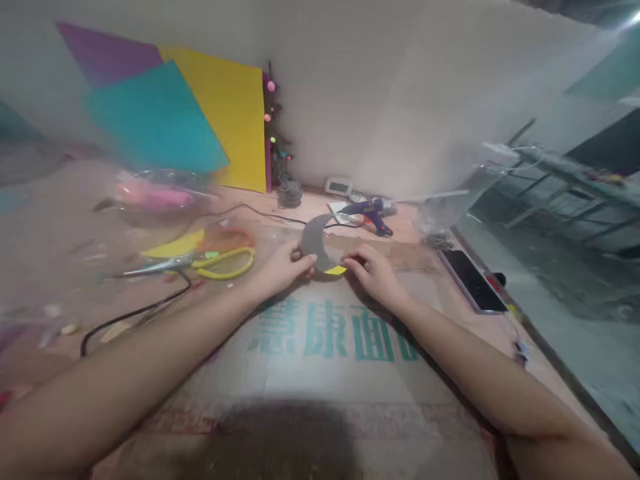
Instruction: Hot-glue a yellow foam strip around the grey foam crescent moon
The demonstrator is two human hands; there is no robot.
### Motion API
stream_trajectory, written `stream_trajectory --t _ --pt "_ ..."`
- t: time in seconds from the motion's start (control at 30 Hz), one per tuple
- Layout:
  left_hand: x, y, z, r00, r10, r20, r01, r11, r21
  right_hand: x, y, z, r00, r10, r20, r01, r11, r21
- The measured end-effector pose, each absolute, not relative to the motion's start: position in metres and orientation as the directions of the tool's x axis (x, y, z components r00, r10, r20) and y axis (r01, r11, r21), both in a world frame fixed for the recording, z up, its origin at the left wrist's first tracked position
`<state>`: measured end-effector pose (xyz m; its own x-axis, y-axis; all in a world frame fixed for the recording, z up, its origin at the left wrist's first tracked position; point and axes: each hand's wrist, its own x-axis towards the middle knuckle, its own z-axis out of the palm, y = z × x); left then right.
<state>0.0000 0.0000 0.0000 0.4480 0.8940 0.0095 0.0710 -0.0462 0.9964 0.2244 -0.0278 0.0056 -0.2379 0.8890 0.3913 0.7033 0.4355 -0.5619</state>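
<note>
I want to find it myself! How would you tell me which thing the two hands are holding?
Start at the cardboard sheet with green letters on the table. At its far edge, the left hand and right hand meet on a grey crescent. It is curved like a moon with a yellow tip, unlike the yellow-handled scissors to its left and the blue glue gun behind it.

A pinkish bench carries a flattened cardboard sheet printed with green characters near its front. To the left lie yellow-handled scissors, a yellow paper scrap and a black cable. Farther back rest a blue glue gun and, at the right edge, a dark phone
</note>
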Motion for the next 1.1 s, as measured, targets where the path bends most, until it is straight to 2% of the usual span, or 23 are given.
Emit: stream_trajectory --t 0.27,0.43,0.53,0.6,0.73,0.83,0.93,1.1 --pt "-0.001 -0.003 0.010 0.510 0.860 -0.037 0.038 0.020 0.999 0.220 -0.029 0.011 -0.230 0.886 0.402 0.692 0.439 -0.572" --pt "-0.002 -0.003 0.013 0.521 0.850 -0.079 0.048 0.063 0.997 0.218 -0.030 0.013 -0.223 0.906 0.359 0.662 0.411 -0.627" --pt "-0.003 -0.002 0.012 0.526 0.847 -0.076 0.008 0.085 0.996 0.219 -0.028 0.011 -0.255 0.917 0.307 0.643 0.398 -0.655" --pt "-0.003 -0.001 0.011 0.514 0.855 -0.073 -0.029 0.102 0.994 0.221 -0.026 0.009 -0.263 0.905 0.335 0.633 0.423 -0.648" --pt "-0.003 0.000 0.009 0.469 0.880 -0.077 -0.084 0.131 0.988 0.226 -0.026 0.007 -0.088 0.883 0.461 0.599 0.417 -0.684" --pt "-0.002 0.001 0.008 0.447 0.891 -0.078 -0.099 0.136 0.986 0.227 -0.030 0.011 0.079 0.881 0.467 0.560 0.348 -0.752" --pt "-0.002 0.001 0.008 0.435 0.897 -0.082 -0.113 0.145 0.983 0.224 -0.035 0.018 0.050 0.926 0.374 0.570 0.281 -0.773" --pt "-0.003 0.001 0.007 0.436 0.896 -0.085 -0.127 0.154 0.980 0.213 -0.042 0.022 -0.088 0.992 0.092 0.509 0.124 -0.852"
